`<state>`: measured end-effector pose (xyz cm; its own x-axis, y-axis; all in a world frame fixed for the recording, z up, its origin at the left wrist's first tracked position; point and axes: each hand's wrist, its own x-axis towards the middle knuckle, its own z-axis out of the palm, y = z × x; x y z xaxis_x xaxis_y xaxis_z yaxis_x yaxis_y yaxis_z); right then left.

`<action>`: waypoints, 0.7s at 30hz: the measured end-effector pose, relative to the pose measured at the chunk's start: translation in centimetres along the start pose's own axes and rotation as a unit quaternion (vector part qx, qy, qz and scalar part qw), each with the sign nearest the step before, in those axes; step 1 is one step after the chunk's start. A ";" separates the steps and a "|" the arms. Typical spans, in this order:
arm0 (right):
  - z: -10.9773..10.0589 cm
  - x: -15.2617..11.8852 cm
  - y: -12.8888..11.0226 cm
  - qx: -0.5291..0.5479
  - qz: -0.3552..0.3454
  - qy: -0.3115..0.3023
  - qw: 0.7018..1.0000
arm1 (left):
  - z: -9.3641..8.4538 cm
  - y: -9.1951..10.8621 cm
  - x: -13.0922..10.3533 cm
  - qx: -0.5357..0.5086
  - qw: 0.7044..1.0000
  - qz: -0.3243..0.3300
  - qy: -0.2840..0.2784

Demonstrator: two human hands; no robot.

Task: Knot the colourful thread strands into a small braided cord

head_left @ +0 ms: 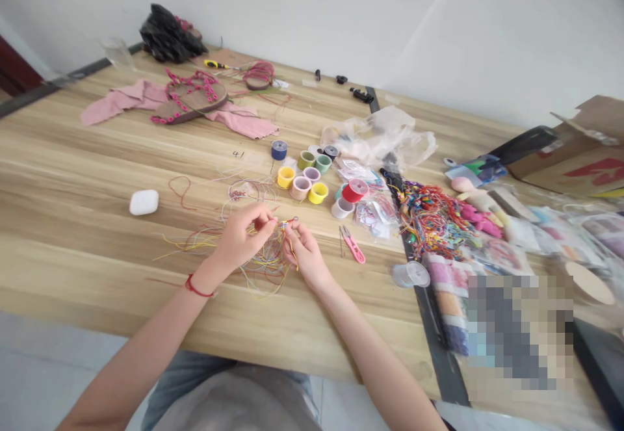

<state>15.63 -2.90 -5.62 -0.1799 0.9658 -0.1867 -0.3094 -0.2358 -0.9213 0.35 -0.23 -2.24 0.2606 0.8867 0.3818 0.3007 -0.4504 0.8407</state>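
Note:
Between my hands is a small piece of knotted colored cord (283, 225) with a little ring at its top end. My right hand (305, 252) pinches this piece, and a yellow-orange strand hangs below its fingers. My left hand (247, 235), with a red string bracelet (195, 287) on the wrist, has thumb and forefinger pressed together on a thin strand near the knotted part. Loose yellow, grey and red cords (258, 268) spread over the wooden table beneath both hands. Exactly which strand the left fingers pinch is hard to make out.
Several thread spools (301, 187) stand beyond my hands. Pink thread snips (353, 245) lie to the right, near an upright clear spool (411, 274). A white case (144, 202) sits left. Farther back are a woven sandal (195, 99) and a plastic bag (380, 135); bundled colorful cords (431, 220) lie right.

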 end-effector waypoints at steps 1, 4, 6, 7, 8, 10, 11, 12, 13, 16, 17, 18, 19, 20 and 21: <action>0.0 0.0 0.0 0.002 0.000 -0.004 1.000 | -0.1 0.0 0.1 -0.038 0.999 -0.018 0.000; -0.1 -0.1 -0.2 0.003 0.004 -0.024 1.000 | -0.7 0.1 0.6 -0.172 0.982 -0.076 -0.001; -0.1 -0.1 -0.3 0.005 0.007 -0.033 0.999 | -1.1 0.3 0.9 -0.261 0.958 -0.121 -0.002; -0.1 -0.2 -0.4 0.007 0.008 -0.036 0.999 | -1.4 0.4 1.2 -0.297 0.944 -0.144 -0.003; -0.1 -0.2 -0.4 0.008 0.009 -0.039 0.999 | -1.7 0.6 1.3 -0.323 0.932 -0.163 -0.005; -0.1 -0.2 -0.5 0.009 0.013 -0.043 0.999 | -2.2 0.7 1.7 -0.345 0.920 -0.184 -0.004; -0.1 -0.3 -0.5 0.008 0.014 -0.044 0.999 | -2.5 0.8 1.8 -0.346 0.920 -0.184 -0.004; -0.1 -0.3 -0.5 0.008 0.014 -0.046 0.999 | -2.6 0.7 1.8 -0.344 0.922 -0.180 -0.005; -0.1 -0.3 -0.5 0.007 0.013 -0.048 0.999 | -2.7 0.6 1.8 -0.339 0.925 -0.170 -0.007; -0.1 -0.3 -0.6 0.008 0.006 -0.050 0.999 | -2.7 0.1 1.4 -0.275 0.954 -0.122 -0.012; -0.1 -0.3 -0.6 0.009 0.002 -0.048 0.999 | -2.6 0.0 1.2 -0.229 0.968 -0.100 -0.019; -0.1 -0.3 -0.5 0.009 -0.003 -0.045 0.999 | -2.4 -0.1 1.1 -0.174 0.981 -0.077 -0.032; -0.1 -0.2 -0.5 0.009 -0.009 -0.040 0.999 | -2.3 -0.1 0.9 -0.115 0.991 -0.053 -0.049; -0.2 -0.2 -0.5 0.008 -0.016 -0.035 0.999 | -2.2 0.0 0.8 -0.061 0.995 -0.031 -0.069; -0.2 -0.2 -0.5 0.005 -0.024 -0.031 0.999 | -2.1 0.0 0.7 -0.017 0.996 -0.010 -0.089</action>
<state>16.00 -2.92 -5.19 -0.2218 0.9675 -0.1213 -0.3287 -0.1914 -0.9248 -1.34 0.58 -1.16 0.4143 0.8618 0.2925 0.2765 -0.4254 0.8617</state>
